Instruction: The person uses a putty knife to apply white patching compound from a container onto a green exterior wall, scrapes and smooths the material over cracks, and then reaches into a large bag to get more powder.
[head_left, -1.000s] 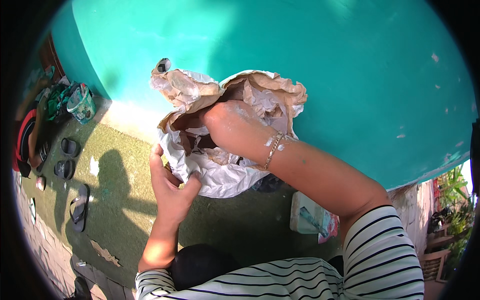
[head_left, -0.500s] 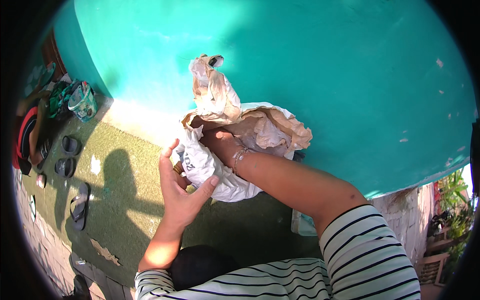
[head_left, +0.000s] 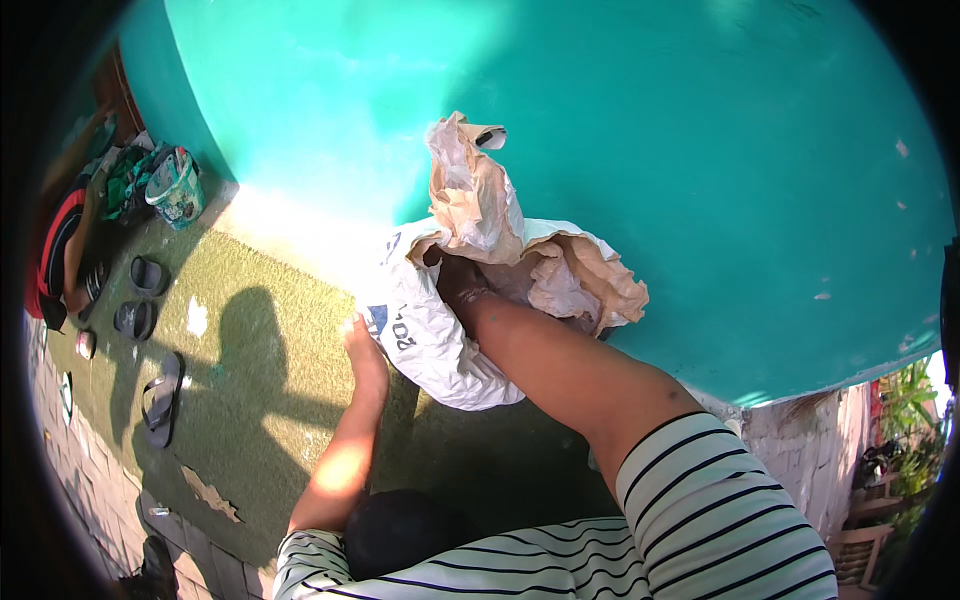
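A crumpled white paper sack [head_left: 420, 350] with tan inner layers stands open in front of me, its torn top folded upward. My left hand [head_left: 365, 355] is against the sack's lower left side, its fingers partly hidden there. My right forearm crosses the sack's rim, and my right hand [head_left: 462, 282] is deep inside, in shadow, so its fingers and anything in them are hidden.
A turquoise wall [head_left: 750, 200] rises ahead, above a green mat [head_left: 240, 470]. At left, a co-worker in red and black [head_left: 62, 250] is beside a paint-smeared bucket [head_left: 176, 195], with several sandals [head_left: 148, 275] nearby. Plants [head_left: 910, 410] show at far right.
The sack has shifted right, its upper flap rising upright. My right hand has sunk further inside. My left hand has moved right along the sack's side, its thumb no longer showing over the front.
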